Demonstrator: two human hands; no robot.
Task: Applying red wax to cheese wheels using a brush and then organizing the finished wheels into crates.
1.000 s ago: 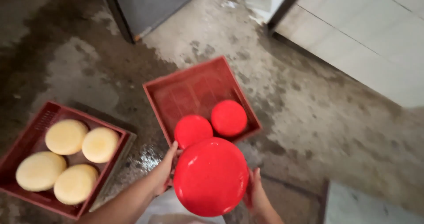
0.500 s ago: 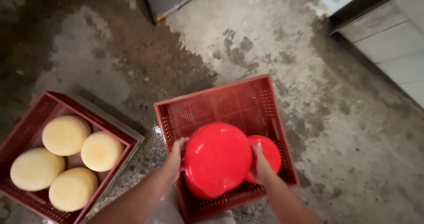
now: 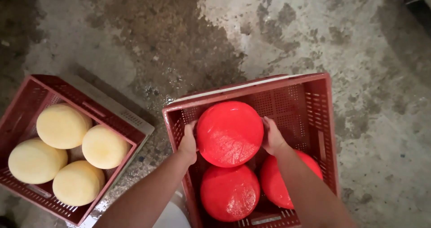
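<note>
Both hands, left [image 3: 188, 142] and right [image 3: 272, 136], clamp a red wheel [image 3: 230, 133] flat between them over the crate's [image 3: 324, 120] far-left corner, above two others [image 3: 230, 193].

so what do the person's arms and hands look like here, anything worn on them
Both forearms are bare as far as the frame shows: no sleeves, no gloves. The left hand and right hand carry no watch, ring or wristband that can be seen, and the fingers are uncovered. A bit of white clothing shows at the bottom edge between the arms.
</note>
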